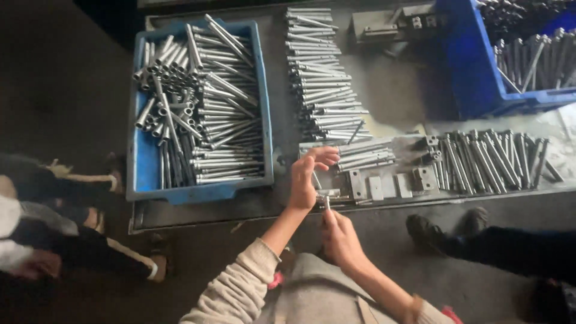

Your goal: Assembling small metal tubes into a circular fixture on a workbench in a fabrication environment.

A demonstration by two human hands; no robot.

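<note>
My left hand (309, 174) rests with fingers spread over the left end of a metal jig (384, 183) at the bench's front edge, touching a small bundle of steel rods (363, 155). My right hand (341, 237) is below the bench edge, pinching a short thin metal pin (327, 203) upright against the jig's front. Both sleeves are beige knit.
A blue tray (139, 165) of steel rods and tubes sits at left. A long stack of rods (315, 72) lies behind the jig, another row of rods (492, 159) at right. A blue bin (474, 72) stands at back right. Other people's legs and shoes (429, 231) flank me.
</note>
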